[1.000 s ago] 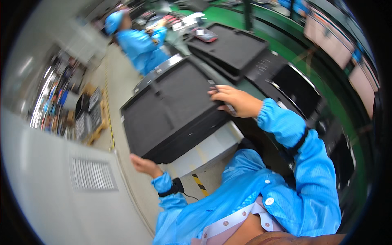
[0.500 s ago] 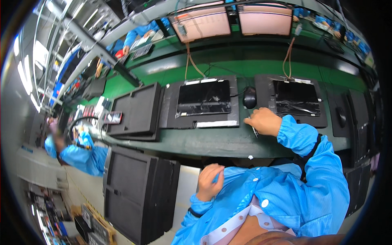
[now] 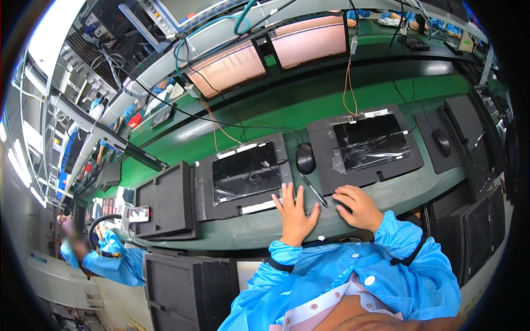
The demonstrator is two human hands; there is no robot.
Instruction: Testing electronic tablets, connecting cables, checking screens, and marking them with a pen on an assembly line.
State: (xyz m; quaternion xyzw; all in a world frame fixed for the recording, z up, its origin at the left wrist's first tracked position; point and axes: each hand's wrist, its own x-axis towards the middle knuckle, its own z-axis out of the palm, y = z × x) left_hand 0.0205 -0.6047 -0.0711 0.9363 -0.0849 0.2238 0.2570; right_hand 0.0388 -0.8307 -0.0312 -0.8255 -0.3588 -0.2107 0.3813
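Observation:
My left hand point(image 3: 296, 218) is open, its fingers spread over the bench just in front of the left foam pad point(image 3: 203, 193). My right hand point(image 3: 359, 208) is open too, fingers loosely bent and holding nothing, by the front edge of the right foam pad point(image 3: 326, 151). A slim pen point(image 3: 314, 191) lies on the green bench between the hands. Beyond it sits a black mouse point(image 3: 305, 159). One dark glossy screen panel point(image 3: 247, 174) rests on the left pad. A second dark screen panel point(image 3: 371, 143) under clear film lies on the right pad, joined to a cable.
Black foam trays point(image 3: 165, 204) stand at the bench's left end, with more stacked trays point(image 3: 182, 287) below. Another mouse point(image 3: 440, 142) sits on a pad at right. Two lit monitors point(image 3: 309, 43) face me behind a rail. A co-worker in blue point(image 3: 116, 262) is at far left.
My right hand has let go of the pen, which now lies on the bench. My left hand has risen from beside my body to the bench and opened. The view has turned.

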